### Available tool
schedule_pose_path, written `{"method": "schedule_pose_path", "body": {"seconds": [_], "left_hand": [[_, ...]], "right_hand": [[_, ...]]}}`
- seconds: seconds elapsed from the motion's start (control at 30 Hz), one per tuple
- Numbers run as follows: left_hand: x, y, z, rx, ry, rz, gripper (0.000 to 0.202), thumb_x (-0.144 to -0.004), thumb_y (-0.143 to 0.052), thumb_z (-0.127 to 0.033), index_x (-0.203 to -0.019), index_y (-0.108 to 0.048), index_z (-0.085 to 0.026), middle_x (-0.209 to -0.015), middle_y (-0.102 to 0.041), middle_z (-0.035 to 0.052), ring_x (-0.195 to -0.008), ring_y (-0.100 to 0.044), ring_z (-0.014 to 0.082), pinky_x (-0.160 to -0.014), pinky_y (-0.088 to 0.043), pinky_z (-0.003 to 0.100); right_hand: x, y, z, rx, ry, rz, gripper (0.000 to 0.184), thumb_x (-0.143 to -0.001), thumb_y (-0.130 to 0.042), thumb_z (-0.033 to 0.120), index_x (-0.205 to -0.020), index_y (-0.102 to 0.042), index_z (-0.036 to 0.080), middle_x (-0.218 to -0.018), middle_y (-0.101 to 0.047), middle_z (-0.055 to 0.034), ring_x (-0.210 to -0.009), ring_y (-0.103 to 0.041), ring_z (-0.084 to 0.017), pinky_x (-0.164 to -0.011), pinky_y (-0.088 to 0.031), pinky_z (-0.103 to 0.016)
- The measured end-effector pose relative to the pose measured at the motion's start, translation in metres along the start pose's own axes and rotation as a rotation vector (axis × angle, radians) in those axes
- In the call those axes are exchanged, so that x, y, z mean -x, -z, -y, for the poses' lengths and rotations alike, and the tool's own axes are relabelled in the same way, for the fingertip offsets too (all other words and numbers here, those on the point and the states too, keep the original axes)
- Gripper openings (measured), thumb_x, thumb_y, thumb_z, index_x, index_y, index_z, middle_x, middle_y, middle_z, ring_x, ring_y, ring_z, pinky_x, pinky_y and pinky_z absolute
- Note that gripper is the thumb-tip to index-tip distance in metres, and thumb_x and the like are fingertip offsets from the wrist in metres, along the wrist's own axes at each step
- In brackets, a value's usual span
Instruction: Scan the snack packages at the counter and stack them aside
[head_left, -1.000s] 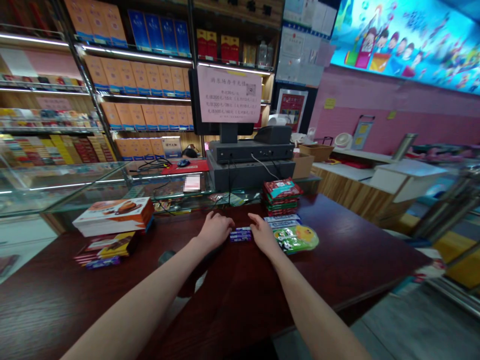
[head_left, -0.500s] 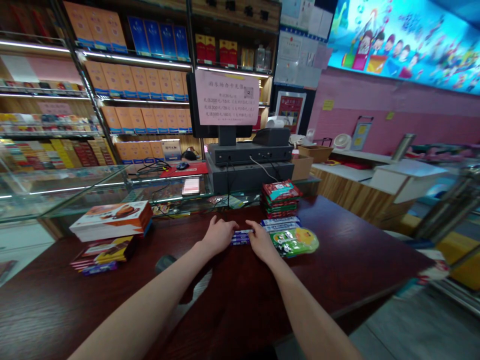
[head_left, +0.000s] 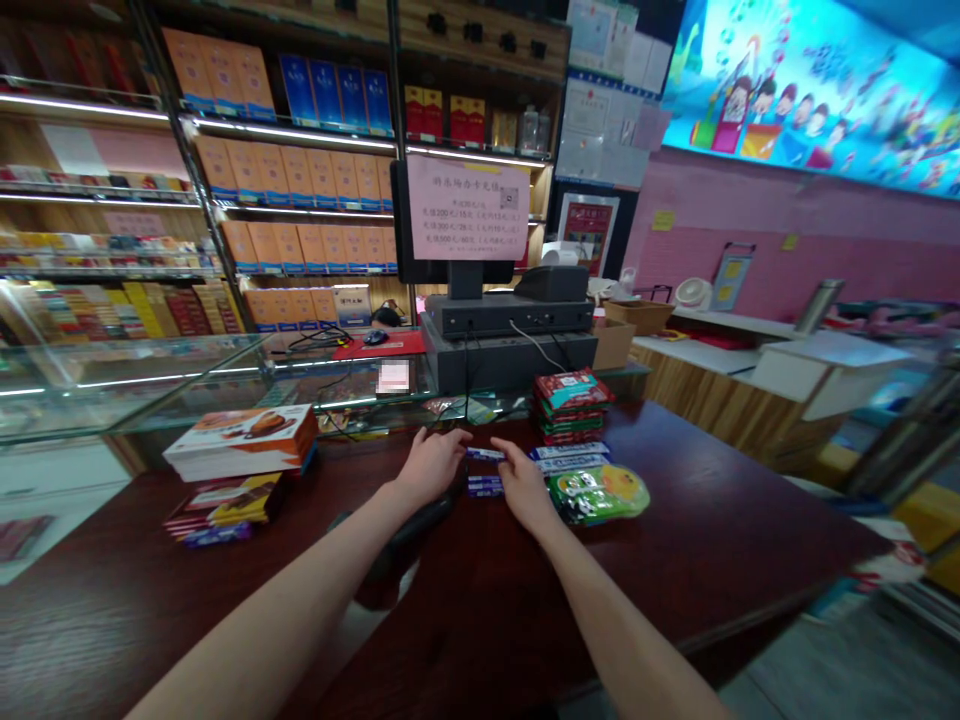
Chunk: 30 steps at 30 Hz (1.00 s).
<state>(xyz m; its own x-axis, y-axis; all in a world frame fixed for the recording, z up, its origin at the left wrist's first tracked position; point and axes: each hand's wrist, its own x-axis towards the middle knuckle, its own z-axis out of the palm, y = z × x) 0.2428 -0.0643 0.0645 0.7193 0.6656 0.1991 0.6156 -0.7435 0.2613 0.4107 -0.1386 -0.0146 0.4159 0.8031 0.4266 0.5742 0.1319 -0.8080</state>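
The head camera shows two hands over a dark red desk (head_left: 712,540). The left hand (head_left: 431,462) and the right hand (head_left: 519,482) hold one small blue pack (head_left: 486,455) between them, one at each end. Each grip is narrow, with the fingertips pinched on the pack. The pack is long, thin and flat, blue with white on it, too blurry to read. It is up off the desk, near the middle of the far edge.

Right under it lies a little pile of blue packs (head_left: 485,488); it looks like two. Just right of that are blue and white packs (head_left: 570,458) and one green and yellow bag (head_left: 604,492). Behind them, at the far edge, stands one pile of red and green packs (head_left: 571,408).

Near the left end of the desk sits one pile of orange and white boxes (head_left: 244,442), with flat bars (head_left: 225,505) in front.

One open brown box (head_left: 613,342) sits behind the desk. I cannot tell what is inside.
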Motion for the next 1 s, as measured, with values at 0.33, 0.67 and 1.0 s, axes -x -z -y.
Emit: {"method": "schedule_pose_path", "body": {"seconds": [0.33,0.67,1.0], "left_hand": [[0.031,0.026,0.04,0.185,0.016,-0.13,0.036,-0.09,-0.047,-0.016,-0.124,-0.057,-0.024,-0.114,-0.077,0.0031,-0.115,-0.067,0.0218,-0.118,-0.025,0.056],[0.071,0.033,0.092,0.325,0.088,-0.317,0.035,-0.09,-0.048,-0.017,-0.122,-0.06,-0.024,-0.109,-0.077,0.0022,-0.111,-0.068,0.0192,-0.11,-0.04,0.045],[0.102,0.019,0.118,0.503,0.108,-0.409,0.036,-0.093,-0.046,-0.025,-0.126,-0.06,-0.024,-0.114,-0.075,0.0037,-0.108,-0.07,0.0185,-0.098,-0.053,0.037]], "right_hand": [[0.001,-0.022,0.049,-0.038,0.061,0.067,0.051,-0.084,-0.044,0.008,-0.127,-0.066,0.025,-0.128,-0.069,-0.0041,-0.12,-0.064,-0.02,-0.109,-0.046,-0.041],[-0.011,-0.078,0.073,-0.044,0.159,0.148,0.054,-0.08,-0.046,0.005,-0.129,-0.064,0.022,-0.131,-0.068,-0.0057,-0.124,-0.062,-0.02,-0.113,-0.045,-0.04],[-0.007,-0.108,0.069,-0.145,0.167,0.154,0.044,-0.085,-0.049,0.01,-0.123,-0.065,0.025,-0.121,-0.073,-0.0041,-0.113,-0.069,-0.019,-0.105,-0.052,-0.038]]}}
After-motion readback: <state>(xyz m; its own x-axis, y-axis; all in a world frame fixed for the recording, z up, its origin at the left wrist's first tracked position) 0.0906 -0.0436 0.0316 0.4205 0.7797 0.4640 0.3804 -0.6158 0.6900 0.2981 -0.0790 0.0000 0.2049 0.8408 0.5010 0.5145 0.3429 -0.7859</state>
